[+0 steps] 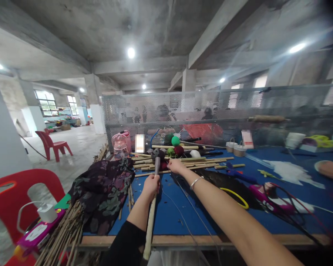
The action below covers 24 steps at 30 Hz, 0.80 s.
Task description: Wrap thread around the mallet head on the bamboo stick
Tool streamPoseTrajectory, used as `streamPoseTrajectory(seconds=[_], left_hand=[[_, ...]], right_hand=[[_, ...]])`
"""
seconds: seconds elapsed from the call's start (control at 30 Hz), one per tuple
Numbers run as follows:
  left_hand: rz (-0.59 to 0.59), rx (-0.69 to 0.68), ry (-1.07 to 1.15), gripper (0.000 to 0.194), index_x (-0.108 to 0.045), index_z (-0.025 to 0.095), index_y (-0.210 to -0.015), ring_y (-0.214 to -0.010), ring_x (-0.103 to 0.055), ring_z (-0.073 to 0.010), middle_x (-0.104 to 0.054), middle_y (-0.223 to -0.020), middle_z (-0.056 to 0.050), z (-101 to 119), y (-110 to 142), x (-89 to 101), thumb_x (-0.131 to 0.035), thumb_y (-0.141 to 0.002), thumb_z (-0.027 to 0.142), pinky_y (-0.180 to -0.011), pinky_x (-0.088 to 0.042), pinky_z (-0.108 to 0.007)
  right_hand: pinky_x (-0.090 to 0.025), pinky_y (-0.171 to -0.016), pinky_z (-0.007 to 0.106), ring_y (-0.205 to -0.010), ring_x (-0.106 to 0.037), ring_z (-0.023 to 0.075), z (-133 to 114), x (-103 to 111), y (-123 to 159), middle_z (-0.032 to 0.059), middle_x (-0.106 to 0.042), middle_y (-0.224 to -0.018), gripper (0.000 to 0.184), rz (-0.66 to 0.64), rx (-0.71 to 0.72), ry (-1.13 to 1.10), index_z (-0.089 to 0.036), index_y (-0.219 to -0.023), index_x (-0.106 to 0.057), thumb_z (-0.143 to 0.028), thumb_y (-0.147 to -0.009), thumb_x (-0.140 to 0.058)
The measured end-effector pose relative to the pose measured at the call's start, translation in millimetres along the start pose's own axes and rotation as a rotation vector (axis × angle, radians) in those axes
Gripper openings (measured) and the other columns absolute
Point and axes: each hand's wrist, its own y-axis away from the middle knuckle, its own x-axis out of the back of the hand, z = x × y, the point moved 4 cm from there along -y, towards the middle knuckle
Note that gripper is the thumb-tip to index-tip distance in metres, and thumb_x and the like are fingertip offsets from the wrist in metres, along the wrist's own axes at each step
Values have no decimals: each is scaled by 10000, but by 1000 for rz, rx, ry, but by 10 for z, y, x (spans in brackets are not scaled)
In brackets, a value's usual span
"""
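Note:
My left hand is wrapped round a long pale wooden stick. The stick stands tilted, its lower end reaching past the table's front edge. Grey material covers its upper part, just above my fist. Right behind its tip lies a dark grey yarn ball. My right hand, with a bracelet at the wrist, is closed in a pinch beside the stick's upper end; what the fingertips hold is too small to make out. Thin grey strands run from below this hand across the blue table towards me.
Several bare sticks lie behind my hands, with green, maroon and white yarn balls. Dark floral cloth and a stick bundle are left. A yellow ring and purple glue gun lie right. Perforated metal panels stand behind; another person's hand shows right.

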Motion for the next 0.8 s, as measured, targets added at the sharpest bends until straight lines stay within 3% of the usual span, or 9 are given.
streamPoseTrajectory(seconds=[0.13,0.27,0.43,0.57,0.7,0.77,0.8], left_hand=[[-4,-9,-7,163,-400,184,-686,-358,-375,-58,-431,-510,50,5,1,-1,-470,-782,295,-359,-277,-180],[-9,-6,-16,151,-393,187,-694,-356,-366,-58,-426,-513,52,27,25,-2,-440,-799,284,-348,-275,-180],[-15,-8,-30,146,-394,184,-700,-353,-369,-52,-421,-505,55,47,62,6,-443,-802,276,-348,-272,-171],[-16,-19,-41,142,-397,178,-695,-359,-373,-49,-425,-511,51,65,81,10,-442,-801,260,-350,-272,-167],[-15,-23,-50,148,-399,176,-693,-361,-370,-48,-427,-514,50,79,93,5,-438,-806,264,-357,-276,-168],[-13,-26,-51,149,-400,176,-693,-358,-367,-47,-422,-508,54,80,97,5,-442,-806,263,-360,-277,-168],[-12,-28,-51,149,-399,177,-691,-355,-365,-47,-418,-504,57,79,100,6,-445,-805,263,-361,-276,-169]], right_hand=[[-356,-439,190,-466,-493,87,-291,426,-159,48,-624,-638,198,78,65,-212,-149,-677,-557,-258,-828,-491],[-371,-412,155,-480,-480,57,-583,919,-141,60,-645,-804,150,150,109,-535,-153,-739,-493,-239,-855,-451],[-402,-419,149,-539,-505,58,-862,1493,83,50,-634,-874,156,241,235,-752,-156,-721,-485,-276,-812,-528],[-402,-426,166,-554,-510,70,-998,1869,445,46,-622,-848,174,476,417,-721,-157,-739,-518,-314,-815,-510],[-397,-471,204,-533,-500,89,-961,1948,941,23,-592,-685,215,593,538,-536,-159,-741,-543,-344,-828,-479],[-387,-501,226,-525,-494,103,-840,1835,1166,11,-565,-610,217,560,516,-345,-163,-711,-552,-322,-832,-466],[-380,-509,235,-523,-494,110,-757,1733,1259,8,-560,-589,215,482,491,-225,-168,-696,-558,-309,-828,-464]])
